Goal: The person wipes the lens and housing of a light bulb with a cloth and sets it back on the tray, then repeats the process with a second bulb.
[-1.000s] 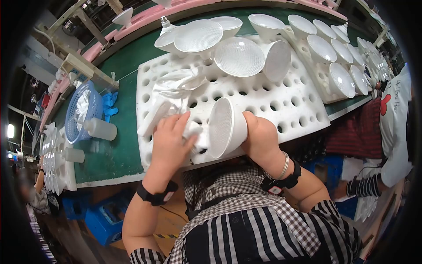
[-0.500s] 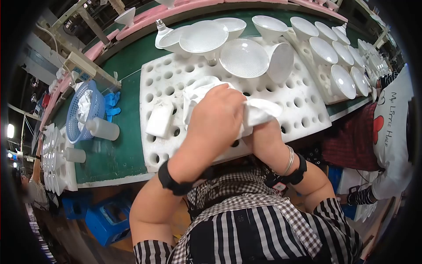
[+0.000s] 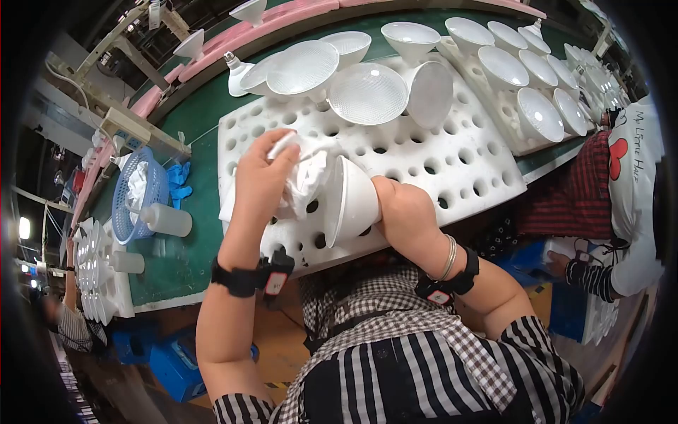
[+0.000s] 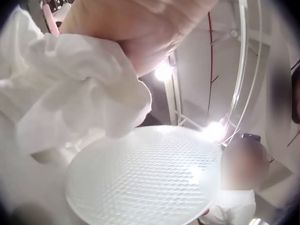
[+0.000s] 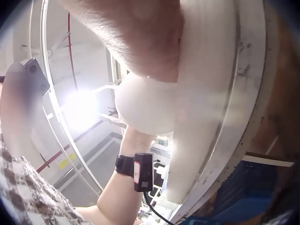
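My right hand (image 3: 408, 212) grips a white reflector bulb (image 3: 359, 203) from behind, its base hidden in the hand. The bulb is tipped on its side over the foam board (image 3: 487, 169), its wide face turned left. In the left wrist view the dimpled lens (image 4: 140, 178) of this bulb shows below the cloth. A bunched white cloth (image 3: 311, 173) is in my left hand (image 3: 260, 177), fingers curled on it, close beside the bulb's rim. Behind my left wrist, part of a white block (image 3: 227, 203) shows on the board.
Several reflector bulbs (image 3: 302, 67) stand along the board's far side, more (image 3: 540, 116) on a second board to the right. On the green table at left are a blue basket (image 3: 121, 212), a white bottle (image 3: 168, 220) and a blue glove (image 3: 179, 185). Another person (image 3: 632, 205) is at right.
My left hand with the cloth swept over the bulb, then drew back left to beside its rim. The right hand keeps hold of the bulb, whose face shows again after being covered.
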Available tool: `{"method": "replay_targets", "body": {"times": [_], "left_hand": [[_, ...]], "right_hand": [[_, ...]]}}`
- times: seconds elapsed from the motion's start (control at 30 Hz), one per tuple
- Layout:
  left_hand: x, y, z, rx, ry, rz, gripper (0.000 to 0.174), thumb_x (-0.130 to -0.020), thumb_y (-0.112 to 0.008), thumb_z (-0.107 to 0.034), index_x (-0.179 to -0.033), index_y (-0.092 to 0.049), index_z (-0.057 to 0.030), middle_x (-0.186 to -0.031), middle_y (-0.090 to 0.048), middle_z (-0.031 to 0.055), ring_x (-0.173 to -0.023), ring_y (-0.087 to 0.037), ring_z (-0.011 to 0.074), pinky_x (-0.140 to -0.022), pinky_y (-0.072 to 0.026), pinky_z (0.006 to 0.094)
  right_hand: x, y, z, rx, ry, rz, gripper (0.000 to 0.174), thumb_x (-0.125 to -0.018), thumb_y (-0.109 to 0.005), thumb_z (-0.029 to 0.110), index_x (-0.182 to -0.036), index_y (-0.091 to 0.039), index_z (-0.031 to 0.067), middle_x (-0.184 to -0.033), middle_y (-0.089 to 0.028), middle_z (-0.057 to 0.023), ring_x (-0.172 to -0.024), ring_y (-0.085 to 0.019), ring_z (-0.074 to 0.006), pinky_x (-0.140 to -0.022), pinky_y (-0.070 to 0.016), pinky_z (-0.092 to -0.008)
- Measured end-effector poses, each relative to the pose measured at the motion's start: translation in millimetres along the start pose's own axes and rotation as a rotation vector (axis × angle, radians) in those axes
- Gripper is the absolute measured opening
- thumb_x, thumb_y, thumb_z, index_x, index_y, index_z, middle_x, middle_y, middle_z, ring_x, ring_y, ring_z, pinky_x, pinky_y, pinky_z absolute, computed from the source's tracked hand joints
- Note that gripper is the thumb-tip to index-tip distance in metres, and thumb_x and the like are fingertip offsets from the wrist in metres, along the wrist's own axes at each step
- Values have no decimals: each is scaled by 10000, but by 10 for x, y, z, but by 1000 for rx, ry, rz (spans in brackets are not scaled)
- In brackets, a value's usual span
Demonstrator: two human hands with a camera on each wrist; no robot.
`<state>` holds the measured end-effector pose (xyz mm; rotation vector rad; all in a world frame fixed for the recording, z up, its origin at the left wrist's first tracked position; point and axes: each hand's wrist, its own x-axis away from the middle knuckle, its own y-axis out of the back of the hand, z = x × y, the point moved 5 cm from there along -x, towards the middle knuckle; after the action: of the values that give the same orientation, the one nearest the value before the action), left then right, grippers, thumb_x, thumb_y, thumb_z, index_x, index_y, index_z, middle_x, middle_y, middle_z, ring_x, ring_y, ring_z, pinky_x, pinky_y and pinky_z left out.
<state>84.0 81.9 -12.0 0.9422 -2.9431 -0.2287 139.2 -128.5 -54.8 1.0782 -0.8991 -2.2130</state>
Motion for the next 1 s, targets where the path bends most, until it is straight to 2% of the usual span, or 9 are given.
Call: {"method": "replay_targets", "body": {"times": [0.13,0.33,0.57,0.63,0.73,0.8,0.87,0.93,1.0], "left_hand": [[332,-309,-406,-323,-432,85,235,-878,-717,-68,-1108,-709,-20,-988,-684,41,-854,-645,128,-704,-508,278],[891,-442,-598,-913,-1013,158,226,-749,-719,-22,-972,-749,-47,-867,-615,103,-758,-622,288,-650,-510,379],[1228,188,155,-974,-848,319,267,-737,-672,4,-998,-729,-9,-901,-596,101,-758,-608,277,-644,-501,376],[1231,498,-126,-849,-758,-137,313,-730,-694,14,-1042,-721,3,-944,-607,143,-785,-604,283,-699,-506,348],[1186,565,-438,-492,-670,-400,384,-713,-719,12,-1096,-715,-10,-1013,-630,178,-847,-605,306,-787,-504,355],[1168,192,-724,-703,-899,-220,403,-733,-723,-3,-1135,-705,-18,-1099,-639,187,-941,-598,332,-865,-493,387],[1118,-175,-627,-802,-786,79,380,-751,-703,6,-1131,-707,-13,-1198,-643,161,-1076,-592,358,-911,-488,430],[1099,-246,-378,-848,-935,107,363,-754,-695,11,-1115,-713,-15,-1223,-646,142,-1135,-577,366,-935,-487,437],[1099,-319,-65,-880,-1071,213,348,-743,-682,23,-1085,-726,-27,-1248,-660,101,-1202,-565,375,-978,-484,450]], "right_hand": [[-23,-5,44,29,-32,28,293,-709,-668,22,-961,-520,19,-772,-630,-157,-679,-635,-367,-595,-509,-456],[-99,9,27,46,-114,129,234,-732,-655,8,-916,-511,1,-745,-643,-180,-694,-648,-390,-611,-518,-464],[-156,74,72,30,-124,144,207,-731,-652,-5,-890,-520,-6,-734,-642,-182,-685,-657,-374,-593,-520,-447],[-159,91,181,119,-40,142,267,-732,-708,63,-918,-522,18,-776,-646,-178,-709,-653,-367,-604,-522,-439],[-200,145,377,177,-60,178,248,-737,-701,44,-908,-522,20,-790,-653,-170,-722,-665,-352,-615,-529,-422],[-246,90,433,233,-102,225,235,-739,-693,30,-912,-535,19,-807,-661,-170,-731,-674,-343,-618,-530,-413],[-230,55,399,296,-150,282,222,-742,-686,17,-916,-548,19,-825,-669,-169,-740,-683,-333,-621,-530,-404],[-165,107,205,-638,-267,51,229,-742,-692,31,-938,-576,13,-841,-679,-182,-752,-680,-367,-644,-528,-422],[-210,41,-48,-356,-261,169,241,-740,-702,47,-946,-582,12,-839,-679,-189,-765,-672,-389,-659,-524,-439]]}}
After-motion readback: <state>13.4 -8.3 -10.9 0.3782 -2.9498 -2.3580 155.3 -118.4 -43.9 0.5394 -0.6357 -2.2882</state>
